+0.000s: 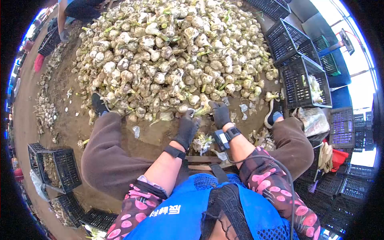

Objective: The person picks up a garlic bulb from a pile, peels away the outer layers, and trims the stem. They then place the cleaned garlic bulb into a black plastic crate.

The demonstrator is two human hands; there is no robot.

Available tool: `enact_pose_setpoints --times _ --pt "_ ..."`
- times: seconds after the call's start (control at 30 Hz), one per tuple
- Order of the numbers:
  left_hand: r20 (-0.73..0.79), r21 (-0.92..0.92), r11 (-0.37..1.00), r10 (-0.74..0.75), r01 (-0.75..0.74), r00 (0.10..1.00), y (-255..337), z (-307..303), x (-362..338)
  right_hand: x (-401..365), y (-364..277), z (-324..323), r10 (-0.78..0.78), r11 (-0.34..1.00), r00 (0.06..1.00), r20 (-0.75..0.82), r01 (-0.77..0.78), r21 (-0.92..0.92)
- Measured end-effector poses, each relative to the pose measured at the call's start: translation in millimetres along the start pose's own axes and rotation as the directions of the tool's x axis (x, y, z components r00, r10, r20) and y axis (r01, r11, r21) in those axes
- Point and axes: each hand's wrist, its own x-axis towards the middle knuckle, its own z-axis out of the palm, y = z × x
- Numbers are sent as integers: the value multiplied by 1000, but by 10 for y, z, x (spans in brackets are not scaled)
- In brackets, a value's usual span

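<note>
Both my hands wear dark gloves and meet at the near edge of a large heap of soil-marked garlic point(160, 60). My left hand point(187, 129) is closed, its fingertips against a garlic bulb with a pale green stem point(204, 109). From the other side my right hand point(221, 115) also closes on this garlic; the fingers partly hide where they grip it. Below the hands, a small pile of trimmed stems and peel point(203, 143) lies between my legs. Thin scraps of skin point(244, 108) are scattered on the ground to the right.
Black plastic crates point(306, 82) stand at the right, one holding some pale garlic pieces. More crates point(56, 170) sit at the lower left. A white sack point(312, 122) and a red container point(339, 159) are beside my right knee. Another person's arm point(62, 20) reaches down at the upper left.
</note>
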Motion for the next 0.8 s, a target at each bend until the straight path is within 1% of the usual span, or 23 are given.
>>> enact_pose_setpoints --times 0.03,0.07,0.1,0.13,0.17,0.2,0.23,0.27,0.3,0.37,0.4,0.43,0.5,0.53,0.57,0.6,0.63,0.67,0.7,0.77,0.8 --pt "4 -12 1000 14 -14 1000 131 23 -39 -33 9 -31 -80 994 994 -74 86 73" --pt "40 -264 964 -23 33 999 348 21 -124 -98 -35 -80 -156 974 976 -151 177 141" --pt "86 -494 865 -51 87 995 513 13 -194 -181 -63 -184 -94 990 992 -86 102 100" --pt "13 -701 714 20 -5 1000 592 7 -202 -328 -211 -291 -64 992 996 -68 71 102" --pt "7 -704 710 28 -15 1000 665 -42 -196 -442 -314 -353 -35 994 998 -45 40 103" --pt "11 -666 745 44 -25 999 727 -114 -182 -493 -308 -360 -45 994 998 -44 49 101" --pt "18 -625 780 58 -34 998 754 -178 -171 -555 -303 -363 -145 964 988 -50 152 219" --pt "30 -569 819 116 -78 993 755 -234 -154 -602 -307 -372 -240 909 968 -69 249 335" --pt "28 -568 819 121 -84 992 775 -272 -162 -637 -318 -415 -245 907 967 -71 254 336" --pt "104 -650 756 189 -77 977 936 -380 -225 -811 -536 -580 -427 862 901 72 381 335" --pt "124 -650 754 232 -98 965 873 -387 -193 -957 -672 -655 -345 827 924 166 216 519" --pt "128 -649 754 238 -100 963 922 -360 -231 -958 -613 -677 -347 825 924 159 221 521" --pt "27 -751 653 174 -95 984 1038 -252 -323 -909 -462 -730 -471 847 879 67 430 313" --pt "63 -737 675 109 -27 992 1080 -222 -373 -969 -491 -742 -503 824 863 36 467 321" --pt "64 -736 677 114 -30 991 1097 -210 -419 -1021 -512 -770 -505 822 862 32 470 323" --pt "117 -559 825 175 -81 978 1107 -204 -460 -1066 -530 -794 -573 809 820 -4 566 157" --pt "182 -355 923 221 -146 958 1139 -209 -497 -1098 -534 -806 -639 769 769 -26 639 -17" --pt "281 -451 892 116 25 953 1258 -259 -579 -1116 -523 -803 -624 776 778 -66 628 59" --pt "284 -450 893 118 23 952 1217 -230 -559 -1150 -533 -822 -625 776 778 -70 628 59" --pt "311 -660 750 311 -31 898 1150 -189 -500 -1242 -630 -870 -540 813 841 -42 534 232" --pt "313 -659 751 313 -32 897 1107 -176 -493 -1189 -568 -887 -540 813 840 -45 535 232"
